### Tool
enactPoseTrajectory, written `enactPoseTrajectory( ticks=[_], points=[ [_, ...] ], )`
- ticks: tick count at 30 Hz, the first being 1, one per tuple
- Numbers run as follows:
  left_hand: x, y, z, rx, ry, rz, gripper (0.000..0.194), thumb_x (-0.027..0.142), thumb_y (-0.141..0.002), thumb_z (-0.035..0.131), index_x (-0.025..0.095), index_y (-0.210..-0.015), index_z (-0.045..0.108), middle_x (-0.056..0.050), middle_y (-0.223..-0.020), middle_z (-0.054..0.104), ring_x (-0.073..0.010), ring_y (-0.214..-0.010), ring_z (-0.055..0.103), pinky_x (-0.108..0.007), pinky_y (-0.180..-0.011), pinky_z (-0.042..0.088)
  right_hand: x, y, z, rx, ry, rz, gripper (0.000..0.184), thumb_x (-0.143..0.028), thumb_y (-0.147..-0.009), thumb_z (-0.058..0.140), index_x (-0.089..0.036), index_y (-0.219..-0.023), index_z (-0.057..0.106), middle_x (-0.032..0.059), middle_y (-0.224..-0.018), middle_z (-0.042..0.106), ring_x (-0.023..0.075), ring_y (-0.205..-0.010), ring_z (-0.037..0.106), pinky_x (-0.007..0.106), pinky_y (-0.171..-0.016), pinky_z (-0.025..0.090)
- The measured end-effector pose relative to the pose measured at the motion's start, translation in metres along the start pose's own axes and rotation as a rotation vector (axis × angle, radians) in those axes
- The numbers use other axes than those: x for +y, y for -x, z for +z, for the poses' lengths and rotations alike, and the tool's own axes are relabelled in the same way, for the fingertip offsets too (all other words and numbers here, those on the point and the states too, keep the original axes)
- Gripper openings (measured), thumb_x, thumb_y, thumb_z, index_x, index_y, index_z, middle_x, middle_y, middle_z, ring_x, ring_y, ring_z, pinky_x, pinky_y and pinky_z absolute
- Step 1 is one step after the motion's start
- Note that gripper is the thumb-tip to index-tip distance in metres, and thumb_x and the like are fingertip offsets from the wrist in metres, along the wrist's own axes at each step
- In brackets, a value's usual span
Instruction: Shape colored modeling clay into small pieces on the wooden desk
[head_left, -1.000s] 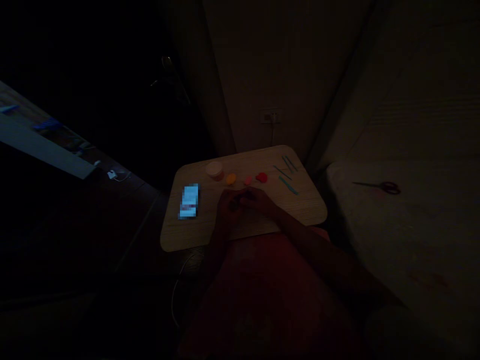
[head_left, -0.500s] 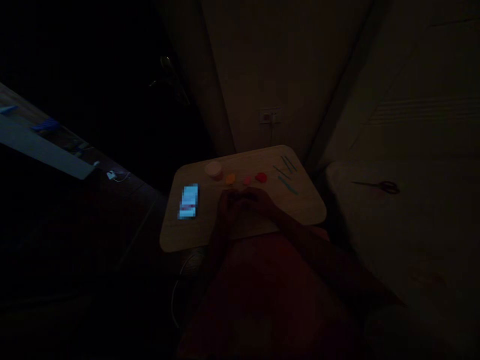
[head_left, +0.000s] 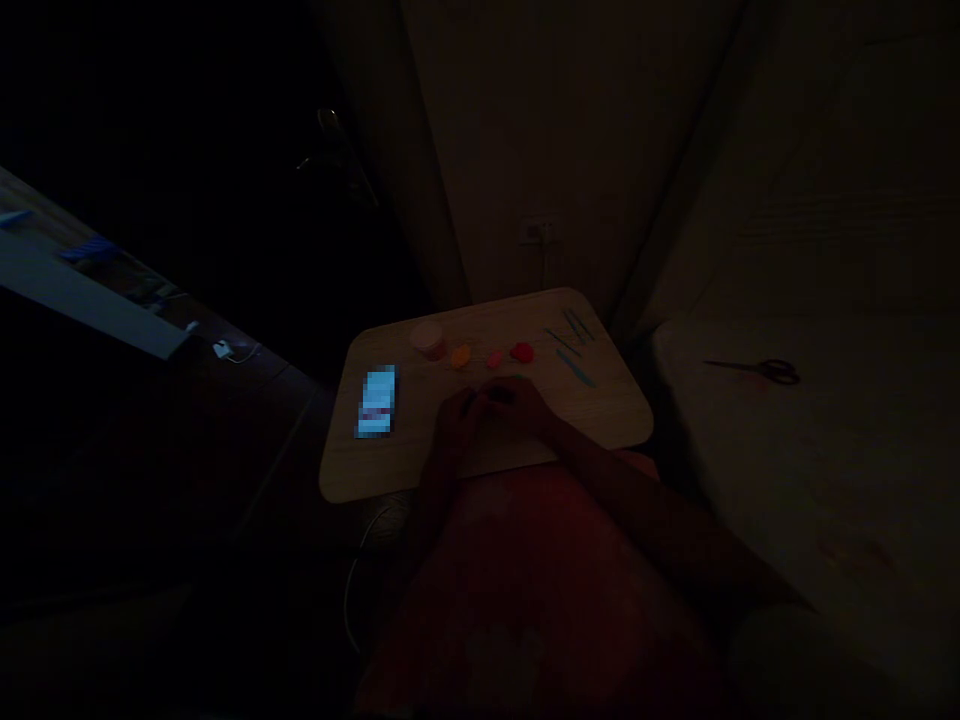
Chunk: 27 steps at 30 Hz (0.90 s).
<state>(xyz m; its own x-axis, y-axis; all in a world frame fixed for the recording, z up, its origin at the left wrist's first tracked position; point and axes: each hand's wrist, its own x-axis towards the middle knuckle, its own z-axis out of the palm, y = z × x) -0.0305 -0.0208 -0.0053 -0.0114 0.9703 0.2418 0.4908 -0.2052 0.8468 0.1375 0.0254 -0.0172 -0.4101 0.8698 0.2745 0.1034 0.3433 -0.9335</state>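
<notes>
In the dim head view my left hand point(head_left: 454, 416) and my right hand point(head_left: 519, 403) meet over the front middle of a small wooden table point(head_left: 592, 420). Their fingers are curled together. Whatever lies between them is too dark to make out. Just beyond the fingers sit an orange lump point(head_left: 460, 357), a pink lump point(head_left: 494, 359) and a red lump point(head_left: 523, 352) that look like modelling clay. A bit of green point(head_left: 517, 377) shows at the edge of my right hand.
A round lidded tub point(head_left: 427, 340) stands at the back left, behind a lit phone point(head_left: 376, 402). Several thin teal tools point(head_left: 576, 368) lie at the right. Scissors point(head_left: 776, 371) rest on a pale surface point(head_left: 757, 450) beside the table. A wall socket point(head_left: 538, 230) is behind.
My fingers have shifted against each other, and my right hand has turned slightly. A bit of green now shows beside it. The lumps, phone and tools stay in place.
</notes>
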Motion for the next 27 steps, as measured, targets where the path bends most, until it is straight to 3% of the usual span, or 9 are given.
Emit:
enactPoseTrajectory(
  ticks=[10,21,27],
  points=[
    [-0.001,-0.0006,-0.0006,0.012,0.211,-0.085,0.035,0.05,-0.088,0.065,0.019,-0.072,0.063,0.0,-0.071,0.06,-0.0167,-0.069,0.053,-0.028,-0.064,0.041,-0.0051,0.0014,0.0026,-0.057,-0.013,-0.03,0.036,-0.045,-0.086,0.07,-0.018,-0.108,0.062,0.0048,-0.088,0.071,0.0175,-0.078,0.063,0.029,-0.073,0.048],
    [-0.0014,-0.0008,-0.0054,0.007,0.249,-0.091,0.034,0.049,-0.089,0.064,0.018,-0.077,0.071,-0.003,-0.077,0.07,-0.0181,-0.073,0.061,-0.029,-0.068,0.05,-0.0052,-0.0009,-0.0019,-0.184,0.029,-0.001,0.039,-0.056,-0.087,0.066,-0.018,-0.082,0.064,-0.0007,-0.074,0.062,0.0144,-0.07,0.052,0.026,-0.065,0.04],
    [-0.0023,-0.0004,-0.0079,-0.004,0.17,-0.081,0.032,0.046,-0.088,0.064,0.018,-0.074,0.071,-0.001,-0.072,0.068,-0.0169,-0.067,0.059,-0.028,-0.063,0.047,-0.0047,-0.0022,-0.006,-0.22,-0.037,-0.006,0.038,-0.055,-0.088,0.064,-0.018,-0.077,0.064,-0.0007,-0.07,0.06,0.0145,-0.068,0.051,0.026,-0.065,0.039]
  ],
)
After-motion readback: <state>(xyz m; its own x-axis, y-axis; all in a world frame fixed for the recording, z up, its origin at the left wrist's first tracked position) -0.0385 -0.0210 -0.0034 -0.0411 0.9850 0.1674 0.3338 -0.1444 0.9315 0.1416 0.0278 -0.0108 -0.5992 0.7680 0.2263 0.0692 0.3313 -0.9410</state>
